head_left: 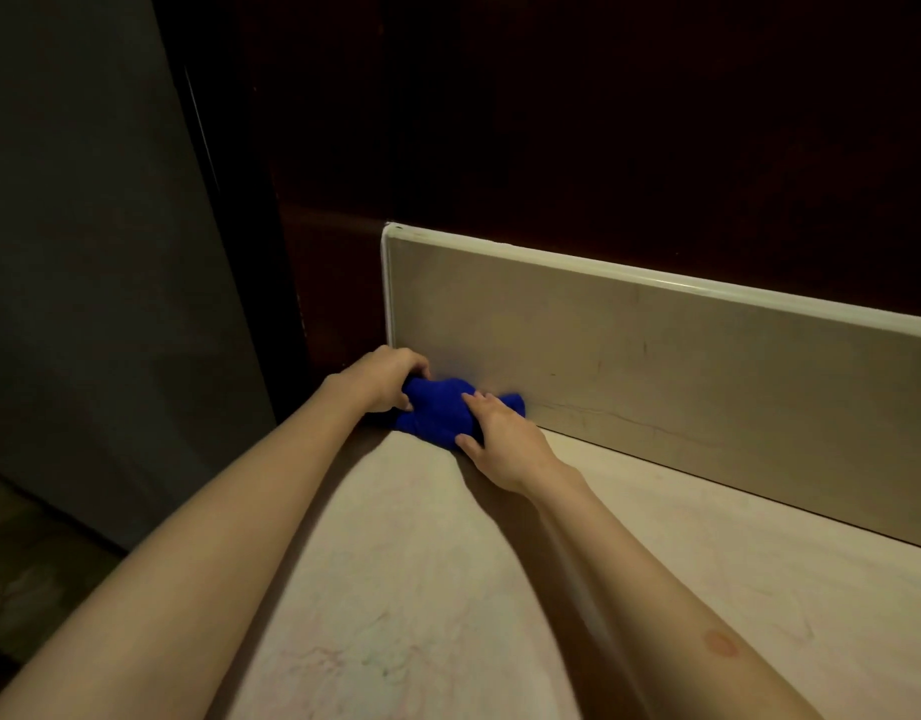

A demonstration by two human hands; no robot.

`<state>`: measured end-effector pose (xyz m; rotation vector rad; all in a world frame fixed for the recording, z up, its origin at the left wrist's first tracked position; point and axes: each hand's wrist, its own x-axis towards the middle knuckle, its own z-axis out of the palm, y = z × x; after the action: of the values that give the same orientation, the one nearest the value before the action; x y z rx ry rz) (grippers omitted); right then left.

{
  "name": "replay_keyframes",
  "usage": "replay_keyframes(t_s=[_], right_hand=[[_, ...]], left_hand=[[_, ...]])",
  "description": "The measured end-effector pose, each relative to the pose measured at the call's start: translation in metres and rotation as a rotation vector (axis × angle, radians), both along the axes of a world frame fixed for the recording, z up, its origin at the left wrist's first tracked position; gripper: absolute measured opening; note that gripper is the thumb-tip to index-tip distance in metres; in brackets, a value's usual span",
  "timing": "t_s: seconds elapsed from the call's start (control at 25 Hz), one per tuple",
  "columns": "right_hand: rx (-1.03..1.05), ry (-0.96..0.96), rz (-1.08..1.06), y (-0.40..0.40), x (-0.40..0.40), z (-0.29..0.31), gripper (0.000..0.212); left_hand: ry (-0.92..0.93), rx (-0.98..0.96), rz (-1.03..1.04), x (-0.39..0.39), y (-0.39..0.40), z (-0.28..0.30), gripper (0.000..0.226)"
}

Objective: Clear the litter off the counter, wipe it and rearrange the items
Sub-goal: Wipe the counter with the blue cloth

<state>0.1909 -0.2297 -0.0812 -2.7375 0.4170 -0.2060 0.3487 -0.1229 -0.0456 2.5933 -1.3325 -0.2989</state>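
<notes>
Cloth [437,415] lying on counter [448,589] at far left corner, touching backsplash [656,366] behind it. Left hand [383,379] gripping cloth's left end, right hand [505,439] gripping its right side. Wall [604,122] rising behind backsplash. Panel [84,252] standing left of grip, beyond counter edge.

Count: one blue cloth [437,415] (bunched); two hands, left hand [383,379] and right hand [505,441]; one surface [656,563]; one backsplash panel [656,356].
</notes>
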Motion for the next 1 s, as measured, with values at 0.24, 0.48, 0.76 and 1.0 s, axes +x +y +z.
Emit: replay_keyframes(t_s=[0.24, 0.48, 0.76, 1.0], right_hand=[[0.000, 0.004, -0.034, 0.002, 0.008, -0.002, 0.058], [0.025, -0.019, -0.069, 0.013, 0.007, 0.000, 0.054], [0.005, 0.026, -0.002, 0.049, -0.015, 0.001, 0.047], [-0.011, 0.051, 0.061, 0.079, -0.038, 0.004, 0.051]], left_hand=[[-0.102, 0.008, 0.050, -0.007, -0.002, -0.002, 0.034], [-0.062, 0.051, 0.077, -0.025, 0.002, -0.004, 0.031], [0.058, 0.046, 0.052, -0.047, 0.057, 0.003, 0.033], [0.139, -0.018, 0.054, -0.066, 0.107, 0.002, 0.029]])
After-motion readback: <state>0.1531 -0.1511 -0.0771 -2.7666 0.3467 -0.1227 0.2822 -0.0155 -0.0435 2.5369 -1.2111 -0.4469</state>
